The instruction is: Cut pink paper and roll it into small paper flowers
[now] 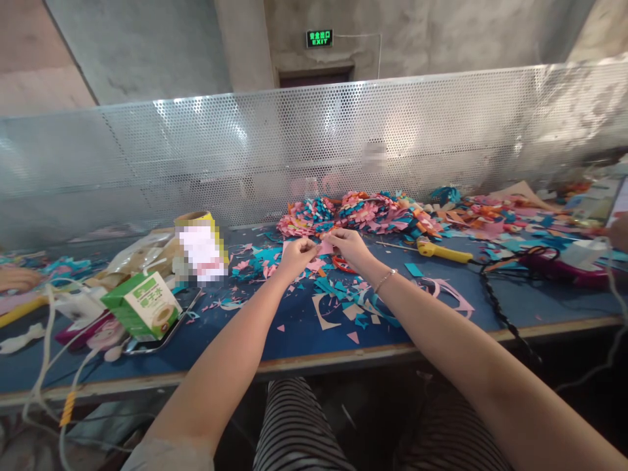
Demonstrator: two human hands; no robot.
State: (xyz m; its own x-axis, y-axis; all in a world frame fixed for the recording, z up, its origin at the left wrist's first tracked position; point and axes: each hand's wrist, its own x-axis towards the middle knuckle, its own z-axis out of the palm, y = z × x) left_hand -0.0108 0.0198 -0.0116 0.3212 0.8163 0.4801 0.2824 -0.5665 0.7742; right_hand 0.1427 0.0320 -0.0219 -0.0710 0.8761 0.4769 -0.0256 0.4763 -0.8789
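Both my hands are held out over the blue table (294, 333), pinching one small pink paper piece (326, 247) between them. My left hand (296, 255) grips its left side with closed fingers. My right hand (347, 246), with a thin bracelet on the wrist, grips the right side. Below the hands lie red-handled scissors (339, 264) and loose pink and teal paper scraps (343, 297). Behind the hands sits a heap of folded pink, teal and orange paper pieces (363, 212).
A green drink carton (142, 305) lies on a tablet at the left, beside a yellow tape roll (201, 245), white cables and bags. A yellow-handled tool (441, 251) and black cord (495, 301) lie right. A perforated metal screen (314, 144) backs the table. Another person's hand (17, 278) shows far left.
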